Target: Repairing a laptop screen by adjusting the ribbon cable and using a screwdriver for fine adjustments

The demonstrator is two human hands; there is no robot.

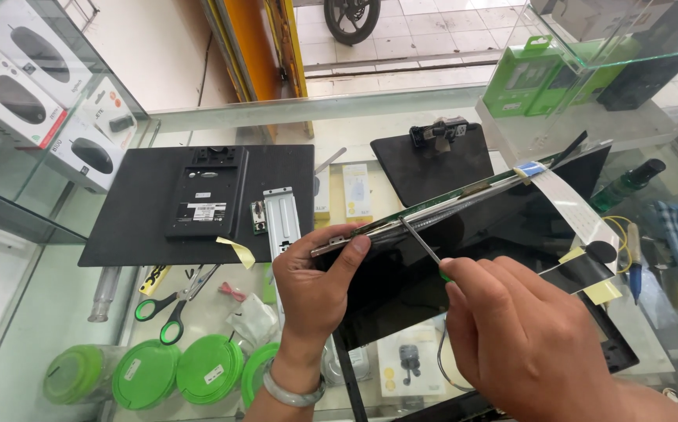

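My left hand (314, 283) grips the near left edge of a black display panel (464, 234) that is tilted up off the glass counter. A narrow green circuit strip (464, 194) runs along its raised top edge. My right hand (520, 328) holds a slim screwdriver (423, 241) with a green handle, its metal tip touching the panel's edge next to my left thumb. A white flat ribbon cable (573, 205) with a blue tab hangs over the panel's right side, and yellow tape pieces (603, 292) stick near it.
A black monitor back cover (143, 205) lies at the left with a metal bracket (282, 220) beside it. A black stand base (432, 160) sits behind. Green-handled scissors (168, 305) and green-lidded tubs (175, 371) are in front. Boxed mice (26, 86) fill the left shelf, green boxes (522, 78) the right.
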